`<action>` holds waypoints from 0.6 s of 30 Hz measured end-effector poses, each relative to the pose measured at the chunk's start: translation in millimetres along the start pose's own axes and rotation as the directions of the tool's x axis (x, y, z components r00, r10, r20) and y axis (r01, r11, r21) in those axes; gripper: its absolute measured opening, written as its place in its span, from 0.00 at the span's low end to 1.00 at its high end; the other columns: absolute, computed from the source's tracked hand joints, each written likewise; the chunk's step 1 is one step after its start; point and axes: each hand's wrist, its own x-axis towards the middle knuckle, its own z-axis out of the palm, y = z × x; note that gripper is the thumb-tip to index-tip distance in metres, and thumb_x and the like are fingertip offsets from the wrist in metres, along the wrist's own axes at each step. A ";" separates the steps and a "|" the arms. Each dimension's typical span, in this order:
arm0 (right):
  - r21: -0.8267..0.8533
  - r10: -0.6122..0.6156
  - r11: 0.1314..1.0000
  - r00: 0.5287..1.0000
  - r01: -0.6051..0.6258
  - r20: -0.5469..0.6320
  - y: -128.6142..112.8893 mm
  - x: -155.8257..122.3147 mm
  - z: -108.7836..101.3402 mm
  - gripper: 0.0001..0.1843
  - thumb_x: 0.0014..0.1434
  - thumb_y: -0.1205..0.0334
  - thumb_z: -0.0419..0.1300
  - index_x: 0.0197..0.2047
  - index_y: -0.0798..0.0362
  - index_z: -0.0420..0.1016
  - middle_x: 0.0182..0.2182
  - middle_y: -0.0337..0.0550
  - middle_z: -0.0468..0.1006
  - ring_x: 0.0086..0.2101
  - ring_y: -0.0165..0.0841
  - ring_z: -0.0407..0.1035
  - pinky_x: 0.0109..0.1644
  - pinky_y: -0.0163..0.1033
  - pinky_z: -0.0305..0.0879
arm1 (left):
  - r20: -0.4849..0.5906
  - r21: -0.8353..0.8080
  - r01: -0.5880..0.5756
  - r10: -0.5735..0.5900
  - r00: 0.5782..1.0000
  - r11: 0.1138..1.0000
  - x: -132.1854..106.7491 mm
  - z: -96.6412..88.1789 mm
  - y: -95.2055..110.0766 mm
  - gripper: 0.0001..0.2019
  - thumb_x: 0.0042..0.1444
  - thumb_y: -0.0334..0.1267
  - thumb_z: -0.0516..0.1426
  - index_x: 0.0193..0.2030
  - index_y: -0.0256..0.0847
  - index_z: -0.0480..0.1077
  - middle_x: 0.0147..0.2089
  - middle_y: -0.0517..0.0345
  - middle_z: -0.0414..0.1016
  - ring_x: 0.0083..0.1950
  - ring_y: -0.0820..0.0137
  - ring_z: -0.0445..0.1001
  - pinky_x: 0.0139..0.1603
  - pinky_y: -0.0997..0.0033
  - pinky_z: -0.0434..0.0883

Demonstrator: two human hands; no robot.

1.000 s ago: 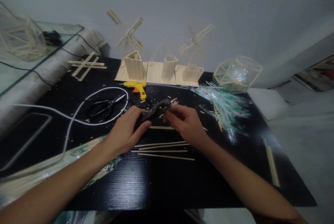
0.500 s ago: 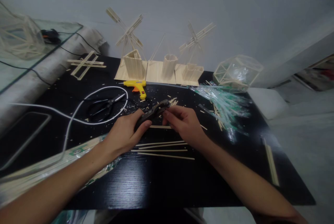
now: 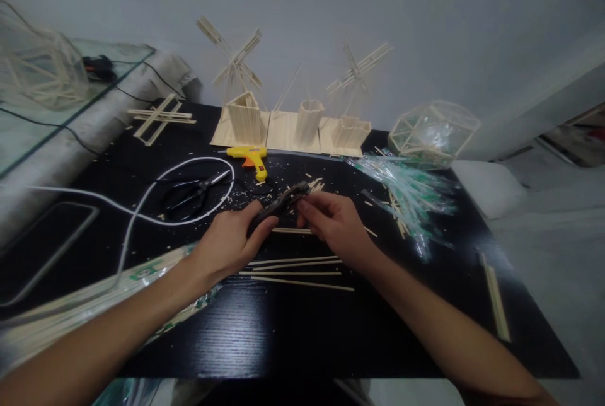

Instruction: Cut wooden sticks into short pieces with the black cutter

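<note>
My left hand (image 3: 234,232) is closed round a dark hand cutter (image 3: 278,202), whose head points up and to the right. Right at that head, my right hand (image 3: 333,220) is closed in a pinch, its fingertips touching or nearly touching the tool. What the pinch holds is too dim and small to make out. Below both hands, several thin wooden sticks (image 3: 297,273) lie side by side on the black table (image 3: 302,336). Short cut pieces of stick (image 3: 316,184) are heaped just behind the cutter's head.
A yellow glue gun (image 3: 250,157) and black-handled pliers (image 3: 201,191) lie behind my left hand, near a looped white cable (image 3: 174,222). Wooden windmill models (image 3: 246,122) line the back. Plastic wrappers (image 3: 406,185) lie at right, bagged sticks (image 3: 142,273) at left.
The whole view has shifted very slightly, with the table's things a little further right. Both hands keep the same hold and place around the cutter.
</note>
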 end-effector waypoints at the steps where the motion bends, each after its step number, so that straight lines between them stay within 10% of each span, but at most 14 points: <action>1: -0.002 -0.003 1.000 1.000 0.003 0.002 0.6 0.1 -0.3 0.21 0.62 0.45 0.65 0.30 0.55 0.76 0.23 0.36 0.73 0.19 0.23 0.54 0.22 0.33 0.50 | 0.000 0.006 0.005 -0.005 1.000 1.000 0.1 0.3 0.0 0.19 0.69 0.55 0.45 0.35 0.44 0.65 0.24 0.60 0.71 0.26 0.63 0.73 0.31 0.67 0.62; 18: 0.022 0.038 0.999 0.999 -0.038 0.016 3.5 1.4 -2.0 0.19 0.62 0.46 0.65 0.33 0.55 0.77 0.24 0.37 0.74 0.19 0.22 0.53 0.21 0.32 0.46 | -0.005 0.034 0.024 -0.024 1.000 0.999 0.3 2.1 -0.3 0.19 0.69 0.55 0.45 0.35 0.44 0.64 0.25 0.58 0.73 0.27 0.62 0.75 0.31 0.67 0.63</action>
